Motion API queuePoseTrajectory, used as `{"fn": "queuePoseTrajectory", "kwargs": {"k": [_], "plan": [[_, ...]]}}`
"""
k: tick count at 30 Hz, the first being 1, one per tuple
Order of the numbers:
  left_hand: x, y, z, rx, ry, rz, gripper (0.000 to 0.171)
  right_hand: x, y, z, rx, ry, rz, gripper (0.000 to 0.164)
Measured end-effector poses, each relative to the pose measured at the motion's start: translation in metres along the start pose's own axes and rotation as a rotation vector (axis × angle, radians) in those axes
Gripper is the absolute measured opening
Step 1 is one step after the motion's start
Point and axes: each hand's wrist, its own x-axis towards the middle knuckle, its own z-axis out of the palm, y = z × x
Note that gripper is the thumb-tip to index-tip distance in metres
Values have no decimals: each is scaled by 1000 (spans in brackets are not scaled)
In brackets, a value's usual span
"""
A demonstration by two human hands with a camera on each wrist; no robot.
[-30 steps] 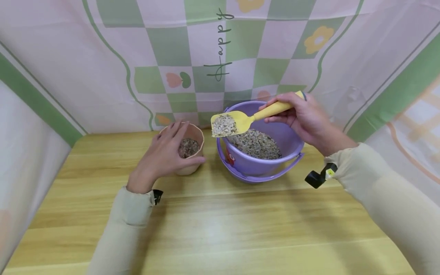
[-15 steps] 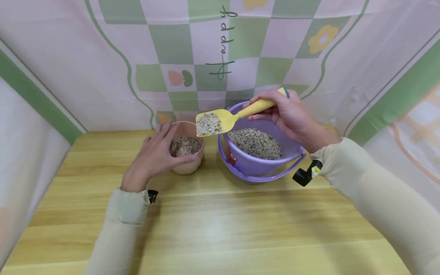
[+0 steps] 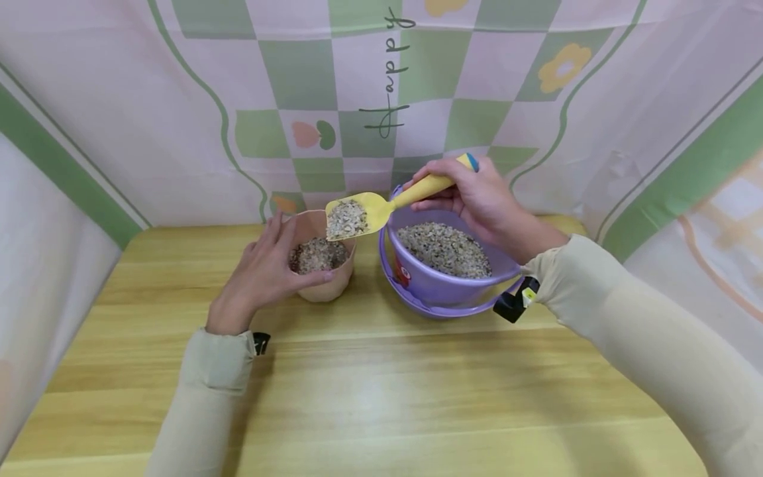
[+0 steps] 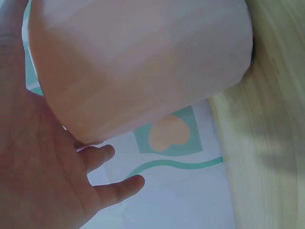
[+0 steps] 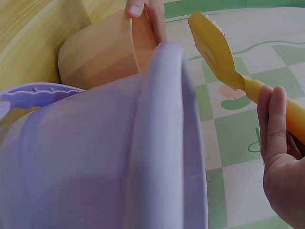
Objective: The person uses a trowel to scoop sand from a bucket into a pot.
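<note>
My right hand (image 3: 485, 199) grips the handle of a yellow scoop (image 3: 377, 211), which carries pale gravel (image 3: 347, 219) in its blade. The blade's tip hangs over the right rim of a peach-coloured flowerpot (image 3: 328, 289). Brown and pale grains (image 3: 316, 255) fill part of that pot. My left hand (image 3: 256, 271) holds the pot from the left, thumb along the near rim and fingers round the far-left side. In the left wrist view, two fingertips (image 4: 136, 183) stick out past the pot (image 4: 147, 62). Beneath my right hand stands a purple bucket (image 3: 438, 281) with mixed gravel (image 3: 447, 248) inside.
The bucket's purple handle (image 3: 438, 310) hangs down on its near side. Pot and bucket stand close together near the back of the wooden table (image 3: 381, 397). A checked cloth (image 3: 301, 73) rises right behind them.
My right hand has brought the loaded scoop leftward, from above the bucket to the pot's rim. My left hand has shifted slightly left along the pot, showing more of the grains in it.
</note>
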Motion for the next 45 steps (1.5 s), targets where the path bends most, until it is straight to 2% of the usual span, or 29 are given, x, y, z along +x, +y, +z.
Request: {"fn": "queuePoseTrajectory", "kwargs": {"k": [7,18,23,28,34,45], "plan": [[1,-5,3,-12,10,-23,129,5,4,7,-25,2,-1,21],[1,-8,4,-15,66,6,131,11,11,16,-61,60,9,19],[2,-9,5,-32,74,10,130,14,16,20,-67,103,-4,16],[2,-9,6,-50,73,2,130,15,19,26,-95,138,22,15],[2,-9,7,-54,62,-16,130,16,20,34,-129,146,43,15],[1,-8,7,-46,69,-17,130,15,19,41,-242,136,16,15]]}}
